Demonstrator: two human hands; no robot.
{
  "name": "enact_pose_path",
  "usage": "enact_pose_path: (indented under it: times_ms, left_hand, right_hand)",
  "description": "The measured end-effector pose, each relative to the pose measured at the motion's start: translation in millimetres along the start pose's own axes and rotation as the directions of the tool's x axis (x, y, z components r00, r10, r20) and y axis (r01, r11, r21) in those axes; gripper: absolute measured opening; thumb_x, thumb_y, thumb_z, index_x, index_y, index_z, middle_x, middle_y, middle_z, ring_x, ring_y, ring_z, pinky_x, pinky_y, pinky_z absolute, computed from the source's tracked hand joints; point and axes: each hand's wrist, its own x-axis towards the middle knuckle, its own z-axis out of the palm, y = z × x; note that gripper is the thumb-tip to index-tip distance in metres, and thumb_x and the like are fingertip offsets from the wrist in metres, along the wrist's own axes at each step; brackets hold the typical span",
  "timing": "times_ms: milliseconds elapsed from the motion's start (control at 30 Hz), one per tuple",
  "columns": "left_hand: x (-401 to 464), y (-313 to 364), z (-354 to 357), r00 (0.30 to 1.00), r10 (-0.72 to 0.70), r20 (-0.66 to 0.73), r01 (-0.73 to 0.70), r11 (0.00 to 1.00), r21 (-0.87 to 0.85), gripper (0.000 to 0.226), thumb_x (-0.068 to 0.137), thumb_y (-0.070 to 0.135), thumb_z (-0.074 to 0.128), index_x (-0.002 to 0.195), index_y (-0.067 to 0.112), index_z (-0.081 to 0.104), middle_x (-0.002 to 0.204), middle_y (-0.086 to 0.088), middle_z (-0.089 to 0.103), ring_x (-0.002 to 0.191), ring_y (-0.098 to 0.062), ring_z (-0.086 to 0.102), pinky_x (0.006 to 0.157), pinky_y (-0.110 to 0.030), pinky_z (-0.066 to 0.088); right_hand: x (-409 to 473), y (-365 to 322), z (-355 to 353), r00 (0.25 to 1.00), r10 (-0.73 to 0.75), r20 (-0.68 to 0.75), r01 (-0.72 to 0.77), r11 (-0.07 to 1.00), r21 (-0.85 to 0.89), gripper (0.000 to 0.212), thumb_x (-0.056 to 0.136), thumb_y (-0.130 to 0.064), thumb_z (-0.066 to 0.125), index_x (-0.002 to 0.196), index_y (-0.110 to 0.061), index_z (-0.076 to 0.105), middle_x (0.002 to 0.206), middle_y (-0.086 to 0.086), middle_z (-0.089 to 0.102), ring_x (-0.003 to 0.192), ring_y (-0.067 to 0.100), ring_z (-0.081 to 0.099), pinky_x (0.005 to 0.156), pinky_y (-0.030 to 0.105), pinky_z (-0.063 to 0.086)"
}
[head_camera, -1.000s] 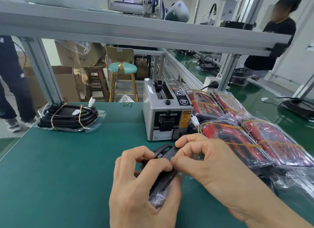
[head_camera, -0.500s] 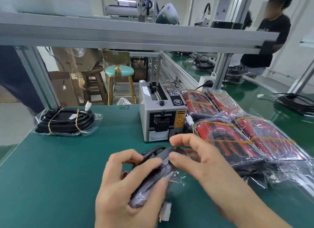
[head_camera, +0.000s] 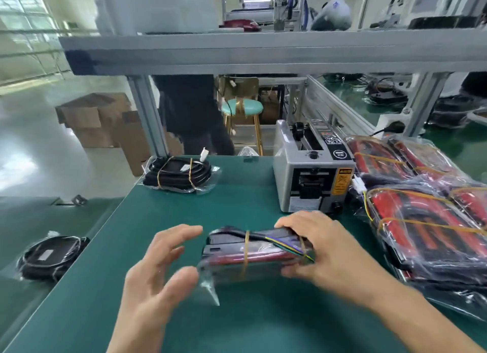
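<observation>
Between our hands, over the table (head_camera: 237,194), the bagged cable bundle (head_camera: 253,257) lies long axis left to right; our right hand (head_camera: 332,250) grips its right end, and our left hand (head_camera: 155,273) hovers beside the left end, fingers (head_camera: 181,232) spread.

Two bare hands and their forearms are shown. The left hand (head_camera: 155,271) is seen toward 7 o'clock of the frame. The left forearm (head_camera: 131,334) is cut off by the bottom edge near 6 o'clock and is uncovered as far as it can be seen. The right hand (head_camera: 324,247) is found at about 4 o'clock of centre. The right forearm (head_camera: 411,318) is bare along its whole visible length and is cut by the frame at 5 o'clock. The fingers (head_camera: 179,232) are slim. The nails seem to be trimmed short, though much is smeared by motion blur.
</observation>
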Motion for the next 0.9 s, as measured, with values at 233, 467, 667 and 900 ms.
enact_pose_path:
  times_ms: [233,467,667,900]
  left_hand:
    - [0.3,-2.0,31.5,0.955,0.238,-0.178,-0.146,0.896,0.420,0.031,0.067,0.012,0.072,0.088,0.035,0.069,0.088,0.009,0.061,0.076,-0.013,0.060,0.072,-0.017,0.050]
    - [-21.7,-10.8,40.2,0.859,0.508,0.065,-0.468,0.728,0.501,0.025,0.072,0.000,0.072,0.088,0.019,0.072,0.073,0.008,0.061,0.064,-0.006,0.056,0.063,-0.014,0.048]
    - [2.2,-33.3,25.1,0.996,0.010,-0.087,-0.005,0.998,0.058,0.053,0.067,0.033,0.073,0.119,0.040,0.063,0.120,0.016,0.061,0.108,-0.005,0.059,0.090,-0.017,0.046]
    - [13.4,-53.9,41.6,0.997,-0.044,0.061,0.040,0.997,0.060,0.057,0.061,0.046,0.074,0.116,0.040,0.063,0.116,0.010,0.068,0.099,-0.009,0.067,0.089,-0.018,0.049]
  right_hand:
    - [1.5,6.9,-2.9,0.996,0.067,0.052,-0.070,0.996,0.054,0.057,0.063,-0.045,0.081,0.112,-0.042,0.053,0.102,-0.024,0.055,0.099,0.001,0.047,0.091,0.030,0.040]
    - [1.3,15.7,2.1,0.983,0.148,0.106,-0.163,0.975,0.148,0.057,0.060,-0.041,0.082,0.109,-0.046,0.053,0.103,-0.022,0.057,0.099,-0.001,0.053,0.090,0.032,0.044]
    - [5.4,13.7,0.4,0.975,0.144,0.168,-0.171,0.973,0.158,0.055,0.065,-0.037,0.081,0.111,-0.044,0.051,0.100,-0.021,0.053,0.100,0.000,0.047,0.094,0.034,0.040]
    - [13.9,21.8,-21.7,0.884,0.388,0.259,-0.462,0.650,0.603,0.051,0.075,-0.038,0.072,0.123,-0.043,0.057,0.110,-0.028,0.059,0.105,-0.014,0.051,0.086,0.011,0.038]
